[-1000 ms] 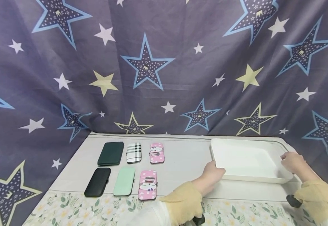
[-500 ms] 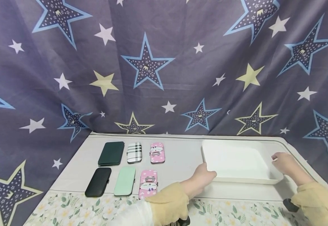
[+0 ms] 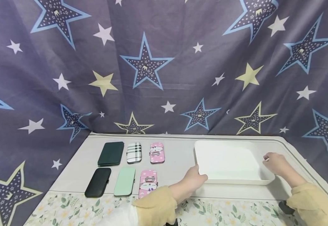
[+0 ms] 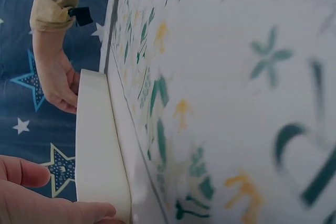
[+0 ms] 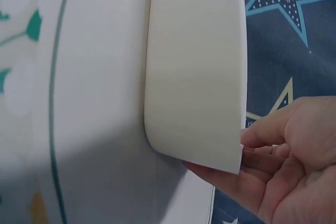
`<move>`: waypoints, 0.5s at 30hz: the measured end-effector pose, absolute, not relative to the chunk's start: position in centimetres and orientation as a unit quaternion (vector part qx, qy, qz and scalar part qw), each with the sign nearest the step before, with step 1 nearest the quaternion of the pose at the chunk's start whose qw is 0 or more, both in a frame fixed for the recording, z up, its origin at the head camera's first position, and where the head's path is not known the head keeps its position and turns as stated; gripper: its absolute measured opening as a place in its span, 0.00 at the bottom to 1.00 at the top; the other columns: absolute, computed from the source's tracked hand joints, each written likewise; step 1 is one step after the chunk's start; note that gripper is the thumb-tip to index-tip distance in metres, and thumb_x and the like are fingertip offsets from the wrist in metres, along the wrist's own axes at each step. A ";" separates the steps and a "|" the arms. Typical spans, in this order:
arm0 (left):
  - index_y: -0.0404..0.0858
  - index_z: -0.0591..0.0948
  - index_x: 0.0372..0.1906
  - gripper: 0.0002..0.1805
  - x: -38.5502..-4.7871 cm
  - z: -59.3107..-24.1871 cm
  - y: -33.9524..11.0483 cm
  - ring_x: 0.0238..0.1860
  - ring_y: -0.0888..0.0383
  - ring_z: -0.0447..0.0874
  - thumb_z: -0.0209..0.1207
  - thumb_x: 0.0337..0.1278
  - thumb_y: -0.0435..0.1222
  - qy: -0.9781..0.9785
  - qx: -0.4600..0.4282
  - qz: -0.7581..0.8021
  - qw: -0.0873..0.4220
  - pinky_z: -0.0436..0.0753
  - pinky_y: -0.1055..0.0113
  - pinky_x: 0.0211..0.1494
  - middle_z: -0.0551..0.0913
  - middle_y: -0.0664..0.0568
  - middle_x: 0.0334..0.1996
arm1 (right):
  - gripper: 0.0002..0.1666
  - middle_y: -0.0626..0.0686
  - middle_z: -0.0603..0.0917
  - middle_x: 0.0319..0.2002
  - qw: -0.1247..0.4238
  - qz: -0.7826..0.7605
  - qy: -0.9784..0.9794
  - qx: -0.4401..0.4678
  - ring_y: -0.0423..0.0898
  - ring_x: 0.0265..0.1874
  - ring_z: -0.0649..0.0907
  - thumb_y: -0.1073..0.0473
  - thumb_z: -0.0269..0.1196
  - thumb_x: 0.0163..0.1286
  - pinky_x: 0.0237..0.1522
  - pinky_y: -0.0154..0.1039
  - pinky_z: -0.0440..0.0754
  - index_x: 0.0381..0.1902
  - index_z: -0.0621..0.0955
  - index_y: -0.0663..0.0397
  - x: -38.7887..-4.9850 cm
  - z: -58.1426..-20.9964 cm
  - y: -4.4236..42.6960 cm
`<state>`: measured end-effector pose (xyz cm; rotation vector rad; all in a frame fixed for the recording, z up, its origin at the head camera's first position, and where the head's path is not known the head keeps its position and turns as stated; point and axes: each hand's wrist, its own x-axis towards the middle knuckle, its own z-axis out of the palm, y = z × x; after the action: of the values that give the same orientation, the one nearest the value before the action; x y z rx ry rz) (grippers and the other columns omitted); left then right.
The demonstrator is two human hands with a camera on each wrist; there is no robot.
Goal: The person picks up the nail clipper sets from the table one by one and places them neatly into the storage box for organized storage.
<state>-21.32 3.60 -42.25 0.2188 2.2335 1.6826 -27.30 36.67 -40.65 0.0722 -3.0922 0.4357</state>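
A shallow white tray [image 3: 226, 160] stands at the right part of the table, with nothing in it. The left hand [image 3: 191, 180] holds its left front corner, thumb along the outer wall, as the left hand [image 4: 58, 203] in the left wrist view also shows. At the tray's right end the right hand [image 3: 275, 164] pinches the rim; in the right wrist view the right hand [image 5: 294, 161] has its thumb and fingers on either side of the wall [image 5: 197, 77].
Left on the table lie a dark green case [image 3: 111, 153], a plaid case [image 3: 134, 153], two pink cases [image 3: 156, 153], a black case [image 3: 97, 182] and a mint case [image 3: 124, 181]. A star-patterned curtain [image 3: 169, 78] hangs behind the table. Floral cloth [image 3: 76, 208] covers the front.
The tray has slid left across the table, with both hands moving along on it. The left forearm now covers part of the front pink case. The other cases have stayed in place.
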 end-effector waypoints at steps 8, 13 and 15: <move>0.39 0.66 0.66 0.27 -20.1 -42.1 1.9 0.68 0.42 0.63 0.50 0.59 0.33 0.774 0.085 0.604 0.167 0.57 0.36 0.67 0.72 0.44 0.62 | 0.19 0.74 0.80 0.34 -0.005 0.152 -0.988 0.027 0.63 0.31 0.82 0.66 0.55 0.62 0.31 0.50 0.82 0.42 0.73 0.84 -26.9 -40.4 35.1; 0.37 0.64 0.67 0.29 -19.5 -41.9 0.6 0.68 0.41 0.61 0.49 0.58 0.32 0.764 0.095 0.613 0.175 0.53 0.34 0.67 0.70 0.42 0.63 | 0.22 0.76 0.80 0.37 -0.021 0.162 -0.986 0.028 0.66 0.35 0.82 0.66 0.56 0.63 0.34 0.51 0.83 0.46 0.72 0.86 -26.6 -40.2 33.7; 0.36 0.63 0.68 0.30 -19.3 -41.9 0.0 0.69 0.40 0.60 0.49 0.58 0.31 0.759 0.100 0.618 0.180 0.52 0.34 0.67 0.70 0.42 0.64 | 0.23 0.76 0.79 0.38 -0.029 0.166 -0.985 0.027 0.66 0.37 0.82 0.66 0.56 0.63 0.35 0.51 0.83 0.48 0.71 0.86 -26.4 -40.1 33.2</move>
<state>-19.32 0.03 -41.87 0.2831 2.1432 1.7460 -26.44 33.20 -40.10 0.0868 -3.1541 0.5301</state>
